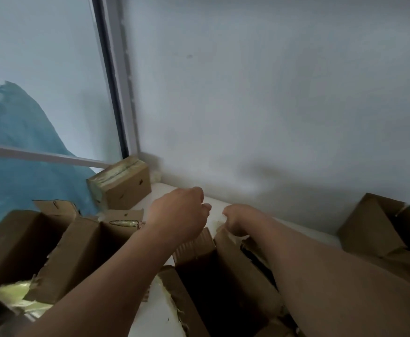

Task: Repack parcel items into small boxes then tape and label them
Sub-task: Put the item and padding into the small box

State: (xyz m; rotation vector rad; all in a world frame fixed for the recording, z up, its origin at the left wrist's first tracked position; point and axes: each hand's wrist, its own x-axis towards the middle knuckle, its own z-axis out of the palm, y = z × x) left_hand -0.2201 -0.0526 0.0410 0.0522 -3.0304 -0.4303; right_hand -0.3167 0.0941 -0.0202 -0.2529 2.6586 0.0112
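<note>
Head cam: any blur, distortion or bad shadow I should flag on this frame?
Head view: soft overall, edges of both hands smeared, left hand and right hand. Wide-angle bend shows in the window frame. Light is dim and flat, no glare; a soft shadow falls on the wall, and the open box interior is black.

- open boxes (77, 251): matt brown corrugated cardboard (torn edges rough)
- sealed box (126, 188): glossy yellowish tape
- tabletop (157, 310): smooth white
- wall (272, 93): matt paint
</note>
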